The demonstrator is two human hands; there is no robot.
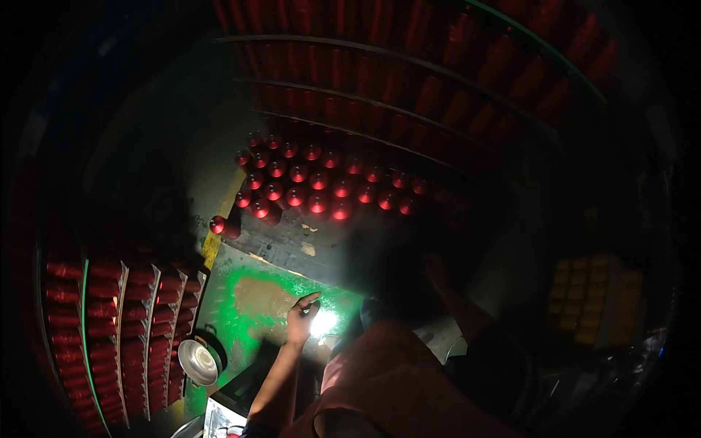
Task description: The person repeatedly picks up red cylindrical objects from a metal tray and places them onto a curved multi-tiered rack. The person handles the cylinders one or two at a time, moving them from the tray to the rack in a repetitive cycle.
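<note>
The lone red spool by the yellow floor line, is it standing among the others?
No. The lone red spool lies apart from the cluster of red spools on the floor.

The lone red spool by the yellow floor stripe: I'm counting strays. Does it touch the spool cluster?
Apart. The head view shows the lone red spool with bare dark floor between it and the spool cluster.

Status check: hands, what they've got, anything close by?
Left hand raised, pinching a small bright light. Right hand dim, blurred. Red spools on floor ahead.
</note>
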